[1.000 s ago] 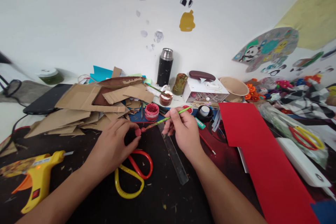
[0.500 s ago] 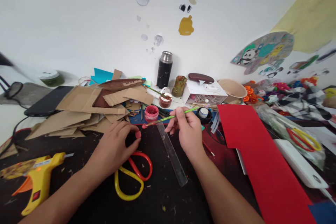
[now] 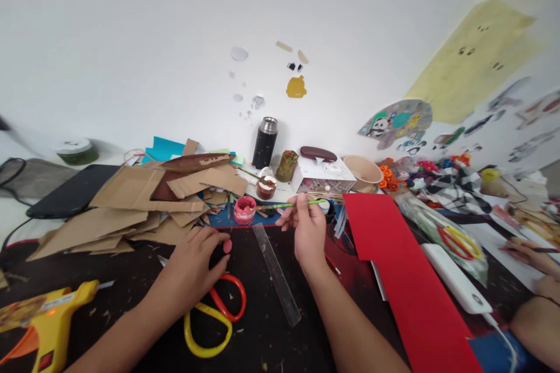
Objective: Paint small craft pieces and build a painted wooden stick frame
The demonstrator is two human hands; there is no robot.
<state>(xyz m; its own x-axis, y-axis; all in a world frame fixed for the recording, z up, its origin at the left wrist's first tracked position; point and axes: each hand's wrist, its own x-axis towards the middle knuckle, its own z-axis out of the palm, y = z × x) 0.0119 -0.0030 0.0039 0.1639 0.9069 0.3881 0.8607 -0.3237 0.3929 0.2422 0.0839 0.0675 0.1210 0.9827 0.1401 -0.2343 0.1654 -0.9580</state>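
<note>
left hand (image 3: 195, 262) pinches pink piece (image 3: 227, 246), right hand (image 3: 308, 234) grips brush (image 3: 280, 206), apart; scissors (image 3: 220, 305) beneath left, ruler (image 3: 276, 274) between.

On the bench (image 3: 271, 347), scissors (image 3: 221, 305) lay between the glue gun (image 3: 61, 320) on the left and the ruler (image 3: 277, 277) on the right, with cardboard (image 3: 126, 192) behind the glue gun, the paint pot (image 3: 244, 210) past the ruler's far end, and the flask (image 3: 265, 144) behind.

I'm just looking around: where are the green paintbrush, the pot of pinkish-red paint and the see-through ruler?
Green paintbrush (image 3: 281, 206): head view, on its handle.
Pot of pinkish-red paint (image 3: 244, 219): head view, on its outer wall.
See-through ruler (image 3: 276, 275): head view, about midway along its length.
</note>
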